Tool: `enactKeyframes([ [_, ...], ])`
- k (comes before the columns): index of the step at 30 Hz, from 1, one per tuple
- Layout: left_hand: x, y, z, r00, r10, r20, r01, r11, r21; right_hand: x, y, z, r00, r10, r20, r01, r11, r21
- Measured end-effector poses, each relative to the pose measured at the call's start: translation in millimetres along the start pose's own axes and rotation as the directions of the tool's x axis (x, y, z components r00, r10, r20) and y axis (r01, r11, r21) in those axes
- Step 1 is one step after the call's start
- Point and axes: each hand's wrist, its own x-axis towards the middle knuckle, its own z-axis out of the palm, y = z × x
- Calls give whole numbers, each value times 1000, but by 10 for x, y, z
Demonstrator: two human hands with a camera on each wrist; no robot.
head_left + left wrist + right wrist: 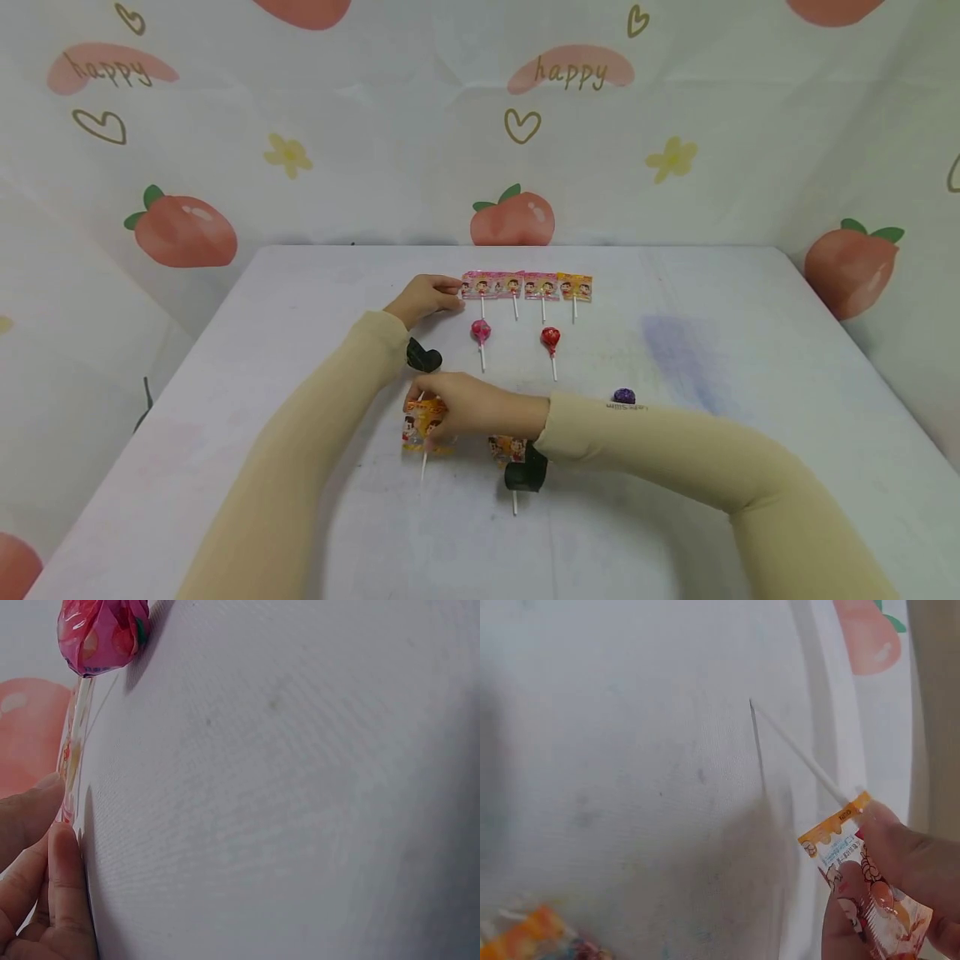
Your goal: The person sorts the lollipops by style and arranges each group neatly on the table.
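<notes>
At the left end of a row of flat-wrapped lollipops [510, 285], my left hand [426, 298] has its fairly straight fingers touching the edge of the end pink lollipop [480, 285]. Its thumb and fingertips stand a little apart there in the left wrist view. Nearer me, my right hand [472, 407] pinches an orange-wrapped lollipop [840, 847] by its wrapper, and the white stick points towards me. Another orange-wrapped lollipop [508, 448] lies beneath my right wrist, partly covered by the black wrist camera [527, 471].
Between the row and my right arm lie a round pink lollipop [481, 331] and a round red lollipop [551, 337]. A purple lollipop [624, 396] is half hidden behind the right sleeve [660, 433]. A peach-printed cloth [405, 167] hangs behind the white table [315, 283].
</notes>
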Motion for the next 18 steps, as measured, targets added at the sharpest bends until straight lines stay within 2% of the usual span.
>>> enactKeyframes([
  [8,-7,7,-4,1000,-7,2,7,1000,-12,-227,-56,-123,1000,-19,-16,20,999,30],
  [13,-32,23,-4,1000,-11,-11,12,1000,13,-392,-155,-312,1000,-9,-21,10,999,48],
  [18,-27,13,-6,1000,-1,1,1,1000,-5,-544,-192,-516,999,-24,-44,26,998,52],
])
